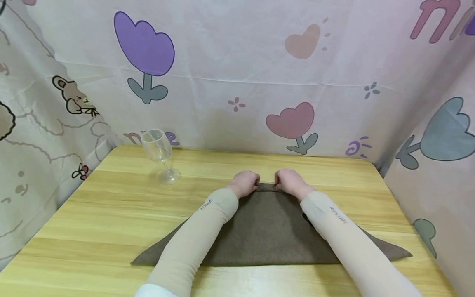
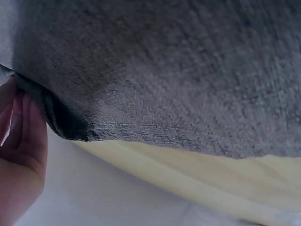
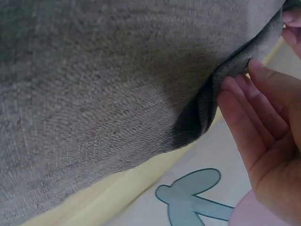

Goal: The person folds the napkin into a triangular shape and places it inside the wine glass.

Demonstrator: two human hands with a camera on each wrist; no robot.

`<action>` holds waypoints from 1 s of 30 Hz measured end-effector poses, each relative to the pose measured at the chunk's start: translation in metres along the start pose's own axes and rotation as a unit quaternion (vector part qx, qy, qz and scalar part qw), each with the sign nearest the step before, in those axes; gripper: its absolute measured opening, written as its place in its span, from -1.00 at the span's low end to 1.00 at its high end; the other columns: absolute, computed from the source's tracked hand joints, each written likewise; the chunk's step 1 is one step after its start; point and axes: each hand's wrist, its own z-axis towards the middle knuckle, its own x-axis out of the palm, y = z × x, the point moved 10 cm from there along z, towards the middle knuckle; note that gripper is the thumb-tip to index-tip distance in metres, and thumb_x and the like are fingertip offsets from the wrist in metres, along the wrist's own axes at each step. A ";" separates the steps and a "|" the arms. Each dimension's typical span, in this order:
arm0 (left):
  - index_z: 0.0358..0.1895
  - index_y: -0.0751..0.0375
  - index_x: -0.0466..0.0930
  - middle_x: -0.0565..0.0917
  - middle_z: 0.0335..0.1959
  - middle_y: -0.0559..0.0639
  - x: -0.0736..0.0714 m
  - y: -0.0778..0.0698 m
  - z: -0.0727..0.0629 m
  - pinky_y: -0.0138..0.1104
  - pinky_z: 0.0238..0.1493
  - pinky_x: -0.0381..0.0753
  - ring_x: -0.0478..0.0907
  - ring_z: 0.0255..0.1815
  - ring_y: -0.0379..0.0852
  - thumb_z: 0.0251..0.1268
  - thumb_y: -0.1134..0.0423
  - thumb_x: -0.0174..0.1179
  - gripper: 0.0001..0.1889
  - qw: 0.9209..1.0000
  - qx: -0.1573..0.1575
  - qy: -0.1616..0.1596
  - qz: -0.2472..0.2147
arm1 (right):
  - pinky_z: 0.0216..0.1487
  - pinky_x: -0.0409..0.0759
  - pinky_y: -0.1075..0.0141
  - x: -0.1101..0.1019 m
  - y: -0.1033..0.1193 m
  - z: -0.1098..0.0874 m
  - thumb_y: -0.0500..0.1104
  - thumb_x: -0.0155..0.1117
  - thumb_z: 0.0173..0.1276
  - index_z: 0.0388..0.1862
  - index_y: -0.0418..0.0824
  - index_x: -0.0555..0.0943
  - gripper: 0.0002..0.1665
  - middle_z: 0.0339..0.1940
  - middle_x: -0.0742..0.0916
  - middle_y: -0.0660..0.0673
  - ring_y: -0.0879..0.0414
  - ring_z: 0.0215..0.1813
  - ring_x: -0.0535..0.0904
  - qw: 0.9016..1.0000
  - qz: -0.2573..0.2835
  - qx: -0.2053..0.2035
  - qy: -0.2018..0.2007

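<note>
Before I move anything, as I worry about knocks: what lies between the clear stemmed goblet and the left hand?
Only bare yellow wood-grain tabletop lies between the goblet and the left hand; the head view shows this.

The table (image 1: 100, 206) has a pale yellow top with a wood grain in light and darker bands. A brown cloth (image 1: 271, 231) lies on it, folded, its near edge almost straight and its pointed ends reaching out left and right; a narrow strip is turned over at the far end. A clear stemmed glass (image 1: 158, 150) stands upright near the far left corner, apart from the cloth.
</note>
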 end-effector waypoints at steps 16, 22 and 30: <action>-0.10 0.03 0.52 0.62 -0.17 -0.09 -0.002 0.008 -0.001 -0.19 -0.03 0.51 0.55 -0.08 -0.10 0.30 0.13 0.15 -0.83 0.997 -0.036 0.062 0.022 | -0.46 0.29 0.32 0.007 -0.010 0.001 -0.27 0.35 0.12 -0.60 -0.19 0.43 -0.74 -0.58 0.47 -0.02 0.13 -0.48 0.35 0.996 -0.021 0.014 0.081; -0.17 0.07 0.51 0.60 -0.25 -0.06 -0.001 0.007 0.001 -0.26 -0.17 0.51 0.50 -0.25 -0.14 0.24 0.33 0.14 -0.87 0.998 -0.021 0.053 -0.003 | -0.51 0.27 0.29 0.002 -0.001 0.000 -0.28 0.33 0.09 -0.62 -0.14 0.39 -0.72 -0.63 0.44 0.00 0.13 -0.52 0.31 0.996 -0.075 -0.013 0.039; -0.40 0.08 0.44 0.50 -0.41 -0.08 0.005 -0.004 0.000 -0.35 -0.31 0.39 0.39 -0.37 -0.17 0.33 0.40 0.06 -0.85 0.996 0.044 0.012 0.075 | -0.47 0.48 0.16 0.016 0.015 -0.003 -0.40 0.24 0.07 -0.54 -0.18 0.43 -0.80 -0.60 0.57 -0.08 0.03 -0.52 0.51 0.990 -0.115 -0.084 0.016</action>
